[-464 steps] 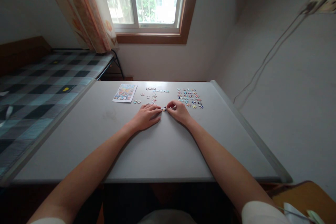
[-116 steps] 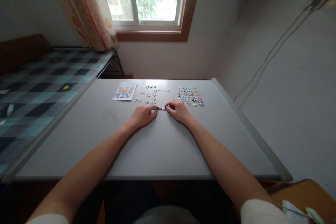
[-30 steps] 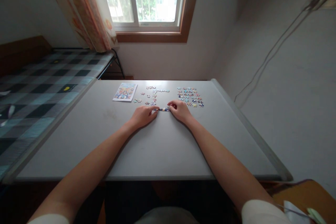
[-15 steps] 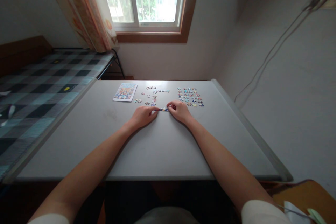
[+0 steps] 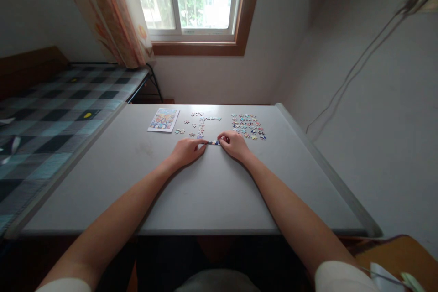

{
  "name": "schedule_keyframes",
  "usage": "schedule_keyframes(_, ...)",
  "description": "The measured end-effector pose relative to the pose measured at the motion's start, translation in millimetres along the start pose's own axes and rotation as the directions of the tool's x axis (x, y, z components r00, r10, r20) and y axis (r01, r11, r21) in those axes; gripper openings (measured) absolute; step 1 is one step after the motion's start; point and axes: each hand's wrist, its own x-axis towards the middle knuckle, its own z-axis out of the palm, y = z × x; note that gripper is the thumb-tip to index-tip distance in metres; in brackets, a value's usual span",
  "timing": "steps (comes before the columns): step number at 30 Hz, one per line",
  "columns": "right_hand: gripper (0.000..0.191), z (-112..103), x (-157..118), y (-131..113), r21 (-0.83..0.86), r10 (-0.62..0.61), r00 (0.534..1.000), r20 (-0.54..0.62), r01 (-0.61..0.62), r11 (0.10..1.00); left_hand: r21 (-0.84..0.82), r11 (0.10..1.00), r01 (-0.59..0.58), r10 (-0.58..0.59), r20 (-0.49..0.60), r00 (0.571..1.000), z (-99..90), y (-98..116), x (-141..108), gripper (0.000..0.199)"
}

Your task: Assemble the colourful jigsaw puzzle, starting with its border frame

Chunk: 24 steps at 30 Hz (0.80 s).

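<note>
A short row of joined jigsaw puzzle pieces [image 5: 214,143], dark blue with pale spots, lies between my hands. At its left end, my left hand [image 5: 186,150] pinches with thumb and forefinger. My right hand [image 5: 236,144] has its fingers closed at the right end, and the fingertips partly hide the pieces there. Just beyond, an L-shaped run of joined puzzle edge pieces [image 5: 201,127] goes up and then right; its lower end is close to my left fingertips.
Loose puzzle pieces [image 5: 248,124] lie in rows beyond my right hand, and a few small pieces [image 5: 186,122] are scattered left of the joined edge. A printed picture sheet [image 5: 163,120] rests on the white table [image 5: 212,191]. A checkered bed [image 5: 85,96] adjoins the left side.
</note>
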Motion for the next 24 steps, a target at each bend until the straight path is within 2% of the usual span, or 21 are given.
schedule_keyframes(13,0.017,0.3,0.2,0.1,0.010,-0.002,1.000,-0.005,0.002,1.000,-0.001,1.000,-0.027,0.027,-0.022,0.999,2.7,-1.2,-0.1,0.029)
schedule_keyframes(15,0.017,0.6,0.3,0.4,0.011,-0.001,1.000,-0.006,0.001,1.000,0.002,0.999,-0.038,0.038,-0.059,0.998,2.8,-2.6,1.1,0.028)
schedule_keyframes(17,0.017,0.6,0.0,0.4,0.014,-0.002,1.000,-0.008,0.002,1.000,0.035,0.999,-0.037,0.042,-0.150,0.988,1.1,-6.5,3.4,0.028)
schedule_keyframes(19,0.018,0.2,-0.5,0.0,0.011,-0.003,1.000,-0.006,0.003,1.000,0.117,0.993,0.023,0.013,-0.292,0.956,-2.4,-13.2,6.5,0.027)
schedule_keyframes(21,0.018,-0.2,-0.9,-0.4,0.005,-0.004,1.000,-0.003,0.004,1.000,0.159,0.980,0.119,-0.056,-0.357,0.932,-6.1,-21.5,9.3,0.033)
schedule_keyframes(24,0.018,-0.5,-0.8,-0.6,-0.002,-0.004,1.000,-0.001,0.004,1.000,0.202,0.951,0.232,-0.174,-0.268,0.947,-8.3,-32.8,12.3,0.048)
